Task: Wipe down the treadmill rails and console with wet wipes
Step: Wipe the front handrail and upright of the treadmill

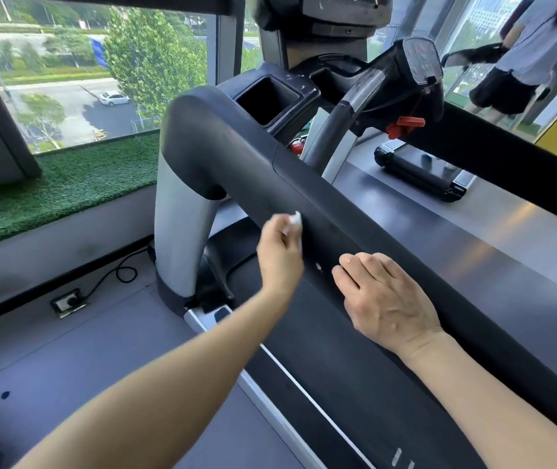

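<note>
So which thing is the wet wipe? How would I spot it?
Find the thick black rail running diagonally across the middle of the picture. Two hands are at it: the right hand rests flat on top, and the left hand reaches up against the rail's near side. The wipe is the small white wad pinched in the left hand's fingers, the only white thing on the black rail.
</note>
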Demonstrator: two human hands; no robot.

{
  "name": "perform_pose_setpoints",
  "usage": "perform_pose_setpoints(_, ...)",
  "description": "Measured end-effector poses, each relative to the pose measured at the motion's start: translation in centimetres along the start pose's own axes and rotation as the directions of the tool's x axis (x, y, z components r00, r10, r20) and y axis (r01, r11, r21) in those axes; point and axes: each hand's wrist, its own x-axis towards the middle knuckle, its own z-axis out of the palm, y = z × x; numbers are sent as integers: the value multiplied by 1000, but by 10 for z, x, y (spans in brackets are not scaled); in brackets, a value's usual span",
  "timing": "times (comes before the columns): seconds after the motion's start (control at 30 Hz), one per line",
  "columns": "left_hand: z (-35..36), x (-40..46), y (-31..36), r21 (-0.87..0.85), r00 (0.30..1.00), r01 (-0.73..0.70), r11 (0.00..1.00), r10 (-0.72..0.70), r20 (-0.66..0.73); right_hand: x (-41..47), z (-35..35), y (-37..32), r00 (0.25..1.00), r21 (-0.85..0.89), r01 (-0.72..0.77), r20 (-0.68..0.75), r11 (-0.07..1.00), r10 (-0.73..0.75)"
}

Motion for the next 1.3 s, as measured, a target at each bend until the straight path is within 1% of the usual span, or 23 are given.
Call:
perform_pose_setpoints(0.07, 3, -14, -1, 25, 999, -23, 999, 23, 25, 0, -1, 0, 1000, -3, -1, 1, 1000, 1)
perform_pose_setpoints(0.13, -1, 6, 4, 38, 999, -39, 999, 40, -25, 0, 0, 0, 1000, -9, 2, 1, 1000, -2)
perform_pose_setpoints(0.27, -8, 51, 14, -19, 992, 64, 998, -66, -104, 0, 0, 0, 1000, -13, 6, -4, 1000, -6)
perform_pose_setpoints(0.33, -2, 38, 7, -46, 993, 61, 997, -65, -101, 1, 0, 0, 1000, -9, 5, -6, 1000, -5)
perform_pose_setpoints(0.47, 6, -11, -3, -14, 999, 33, 999, -33, -11, 0, 0, 0, 1000, -7, 2, -7, 1000, -2)
perform_pose_setpoints(0.53, 3, 0, 0, 8, 999, 9, 1000, -9, -45, 0, -1, 0, 1000, -9, 4, -3, 1000, -4)
perform_pose_setpoints(0.67, -8, 41, 7, 6, 995, 50, 999, -49, -85, 0, 0, 0, 1000, -8, 1, 2, 1000, -1)
perform_pose_setpoints(0.73, -7, 33, 6, 21, 998, 20, 1000, -19, -62, 0, 0, 0, 1000, -6, 1, 3, 1000, -1)
perform_pose_setpoints(0.87, 1, -14, -3, 51, 998, -17, 999, 14, 53, 0, 0, -1, 1000, -16, -3, -1, 1000, 3)
perform_pose_setpoints(0.9, 1, -12, -3, 48, 999, -25, 999, 23, 39, 0, 0, 0, 1000, -15, -2, -2, 1000, 2)
perform_pose_setpoints(0.97, -3, 13, 2, 48, 999, -18, 999, 20, -43, 0, 0, 0, 1000, -15, 2, 0, 1000, -2)
perform_pose_setpoints(1.07, -12, 50, 12, 68, 989, 67, 995, -57, -139, 1, -1, 0, 1000, -16, 7, -6, 1000, -7)
perform_pose_setpoints(1.1, -11, 51, 11, 79, 987, 69, 994, -57, -153, 0, -1, 0, 1000, -13, 7, -9, 1000, -8)
perform_pose_setpoints(1.17, -4, 32, 2, 56, 991, 49, 997, -42, -123, 0, 0, 0, 1000, -10, 2, -10, 1000, -3)
perform_pose_setpoints(1.27, 7, -12, -11, -15, 999, 38, 999, -39, -36, 0, 0, -1, 1000, -15, 0, -3, 1000, 0)
perform_pose_setpoints(1.3, 9, -15, -12, -20, 999, 26, 999, -27, -35, 0, 0, -1, 1000, -15, 1, -2, 1000, -1)
